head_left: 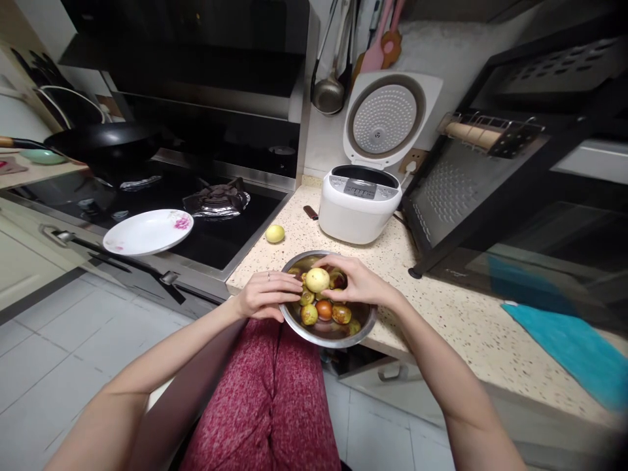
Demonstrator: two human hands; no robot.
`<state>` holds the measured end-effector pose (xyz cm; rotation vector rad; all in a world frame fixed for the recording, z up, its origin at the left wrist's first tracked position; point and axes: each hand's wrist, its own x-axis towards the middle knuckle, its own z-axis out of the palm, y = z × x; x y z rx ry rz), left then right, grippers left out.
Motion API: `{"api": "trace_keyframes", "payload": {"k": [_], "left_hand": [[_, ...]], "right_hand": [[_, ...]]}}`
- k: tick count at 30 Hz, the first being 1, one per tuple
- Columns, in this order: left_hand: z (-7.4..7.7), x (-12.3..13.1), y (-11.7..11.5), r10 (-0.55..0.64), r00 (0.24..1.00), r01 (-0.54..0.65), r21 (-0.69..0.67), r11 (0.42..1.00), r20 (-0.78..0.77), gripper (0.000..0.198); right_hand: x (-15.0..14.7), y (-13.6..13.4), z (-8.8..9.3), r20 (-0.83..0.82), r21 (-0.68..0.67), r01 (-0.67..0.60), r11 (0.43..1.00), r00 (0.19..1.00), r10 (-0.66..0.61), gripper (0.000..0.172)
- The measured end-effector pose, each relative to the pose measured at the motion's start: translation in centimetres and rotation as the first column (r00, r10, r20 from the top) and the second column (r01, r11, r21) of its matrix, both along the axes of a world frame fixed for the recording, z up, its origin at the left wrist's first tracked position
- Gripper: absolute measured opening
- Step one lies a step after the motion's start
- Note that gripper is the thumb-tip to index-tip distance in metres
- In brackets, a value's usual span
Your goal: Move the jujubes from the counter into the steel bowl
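Step in hand: we judge this a handling step, one pale fruit [317, 280] lifted clear of the rest and held over the steel bowl [314, 337].
Where the fruit is: above the bowl's far half, between both hands, higher than the mixed fruits [324, 309] lying in the bowl.
Right hand [360, 282]: its fingers curl over the pale fruit from the right and far side with the thumb beneath, closed on it in a pinch.
Left hand [267, 296]: it lies across the bowl's left rim, fingers together and pointing right, their tips at the fruit's left side. We cannot tell whether they press it or only touch it.
Bowl: it sits at the near edge of the speckled counter [441, 307], its near rim hanging a little past that edge.
What a next move calls for: in our judgement, a steady pinch, since the fruit is smooth and rounded, and a hand kept on the bowl, which could tip off the edge.
Long axis: the fruit looks close to round. If it has a longer line, it runs left to right, from hand to hand.
Pointing: we cannot make out a stem end, so we cannot tell which way it faces.
Nearby: a loose fruit [275, 233] lies on the counter farther back, near the stove [216, 229]. An open rice cooker [360, 209] stands beyond the bowl, well apart.
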<state>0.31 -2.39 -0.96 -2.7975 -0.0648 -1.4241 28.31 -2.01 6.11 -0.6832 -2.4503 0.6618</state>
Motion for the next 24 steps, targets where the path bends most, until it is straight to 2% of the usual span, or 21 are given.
{"api": "trace_keyframes", "payload": {"k": [2, 8, 18, 21, 24], "left_hand": [[-0.2, 0.0, 0.1, 0.006, 0.999, -0.006, 0.021, 1.000, -0.035, 0.042], [-0.3, 0.4, 0.1, 0.009, 1.000, -0.009, 0.037, 0.999, -0.011, 0.039], [-0.5, -0.4, 0.5, 0.065, 0.998, -0.066, 0.078, 0.995, 0.019, 0.041], [-0.7, -0.6, 0.6, 0.048, 0.998, -0.050, 0.039, 0.998, 0.050, 0.041], [-0.5, -0.9, 0.4, 0.041, 0.991, -0.031, -0.084, 0.996, 0.125, 0.047]], "right_hand": [[0.0, 0.2, -0.1, -0.001, -0.004, -0.006, 1.000, 1.000, 0.006, 0.047], [0.0, 0.4, -0.5, -0.024, 0.013, -0.038, 0.999, 0.999, 0.038, 0.046], [0.6, 0.4, 0.1, -0.033, 0.035, 0.008, 0.999, 0.999, -0.007, 0.043], [0.7, 0.7, -0.2, -0.031, 0.025, 0.008, 1.000, 0.999, -0.007, 0.044], [0.7, 1.0, -0.5, -0.038, 0.006, 0.002, 1.000, 0.999, -0.002, 0.046]]}}
